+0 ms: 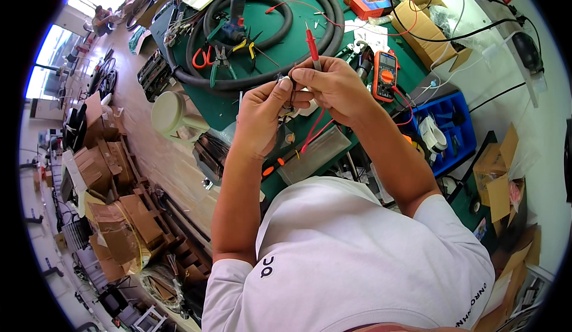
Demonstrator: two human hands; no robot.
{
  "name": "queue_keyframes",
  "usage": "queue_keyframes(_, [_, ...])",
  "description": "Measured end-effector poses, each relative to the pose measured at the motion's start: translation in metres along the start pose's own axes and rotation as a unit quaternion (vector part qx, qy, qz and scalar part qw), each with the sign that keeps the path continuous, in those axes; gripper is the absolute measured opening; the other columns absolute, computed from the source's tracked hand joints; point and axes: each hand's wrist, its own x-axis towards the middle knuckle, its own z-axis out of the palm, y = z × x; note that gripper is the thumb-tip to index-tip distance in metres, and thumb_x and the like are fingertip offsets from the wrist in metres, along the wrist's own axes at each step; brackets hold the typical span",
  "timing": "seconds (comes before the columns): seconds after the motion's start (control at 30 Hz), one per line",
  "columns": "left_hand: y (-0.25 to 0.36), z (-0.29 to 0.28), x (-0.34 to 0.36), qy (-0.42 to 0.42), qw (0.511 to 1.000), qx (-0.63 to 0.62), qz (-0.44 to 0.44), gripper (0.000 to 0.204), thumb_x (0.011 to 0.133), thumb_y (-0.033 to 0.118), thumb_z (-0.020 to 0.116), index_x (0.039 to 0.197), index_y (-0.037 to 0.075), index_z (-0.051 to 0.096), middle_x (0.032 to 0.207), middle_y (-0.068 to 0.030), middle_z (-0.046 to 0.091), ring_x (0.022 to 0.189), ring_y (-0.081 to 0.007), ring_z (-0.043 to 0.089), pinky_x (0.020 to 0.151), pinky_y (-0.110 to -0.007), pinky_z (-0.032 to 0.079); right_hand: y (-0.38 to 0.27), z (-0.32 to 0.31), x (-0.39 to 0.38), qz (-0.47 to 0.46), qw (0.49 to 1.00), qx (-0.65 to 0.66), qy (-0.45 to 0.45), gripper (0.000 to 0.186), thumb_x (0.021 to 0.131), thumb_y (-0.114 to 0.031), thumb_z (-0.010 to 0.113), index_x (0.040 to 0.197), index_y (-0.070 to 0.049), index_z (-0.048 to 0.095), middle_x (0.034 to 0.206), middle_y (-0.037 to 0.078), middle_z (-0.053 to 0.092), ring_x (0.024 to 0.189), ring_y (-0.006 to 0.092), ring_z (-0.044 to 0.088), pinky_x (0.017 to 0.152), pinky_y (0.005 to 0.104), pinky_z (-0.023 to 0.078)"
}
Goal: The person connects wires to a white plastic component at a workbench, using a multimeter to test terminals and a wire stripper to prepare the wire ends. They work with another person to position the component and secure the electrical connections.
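My right hand (pixel 335 87) is closed round a red test probe (pixel 311 45), whose metal tip points up and away from me. Its thumb and fingertips meet those of my left hand (pixel 269 105). My left fingers pinch something small with a pale end and dark, thin parts, too hidden to make out. A red lead hangs below the hands. To the right of my right hand, an orange multimeter (pixel 385 75) rests on the green bench mat (pixel 271 25). Beneath my hands is a flat, clear plastic box (pixel 316 156), and an orange-handled tool (pixel 274 168) lies beside it.
A thick black hose (pixel 336 22) is coiled on the bench, with green-handled pliers (pixel 222 67) and other hand tools inside it. Cardboard boxes (pixel 426 31) and a blue parts bin (pixel 456 135) stand at the right. Left of the bench is a round pale stool (pixel 168 111).
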Motion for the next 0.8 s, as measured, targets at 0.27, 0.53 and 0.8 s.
queue_keyframes(0.27, [0.000,0.002,-0.001,0.060,0.998,0.009,0.032,0.031,0.096,0.025,0.055,0.101,-0.004,0.064,0.086,-0.0110,0.069,0.073,-0.0147,0.065,0.066,-0.026,0.052,0.001,-0.009,0.004,-0.004,1.000,0.007,0.012,0.015,0.087,-0.015,0.068,0.093,-0.001,0.066,0.067,-0.001,0.059,0.045,0.0012,0.040,0.039,0.0179,0.027])
queue_keyframes(0.53, [-0.006,0.012,0.000,0.116,0.981,0.120,0.104,0.031,0.096,0.028,0.057,0.095,-0.002,0.066,0.069,0.0002,0.058,0.057,-0.0048,0.046,0.053,-0.020,0.037,0.001,-0.002,0.000,-0.002,0.999,0.034,0.016,0.017,0.085,-0.015,0.070,0.092,0.000,0.066,0.066,-0.002,0.057,0.045,0.0015,0.040,0.039,0.0191,0.029])
queue_keyframes(0.8, [-0.014,0.009,-0.001,0.182,0.966,0.136,0.120,0.026,0.095,0.024,0.058,0.090,0.000,0.066,0.066,0.0026,0.056,0.056,-0.0024,0.043,0.051,-0.019,0.033,0.032,-0.031,0.002,0.020,0.996,-0.021,0.085,0.028,0.095,-0.026,0.056,0.101,0.001,0.061,0.059,-0.005,0.047,0.045,0.0024,0.038,0.039,0.0188,0.030])
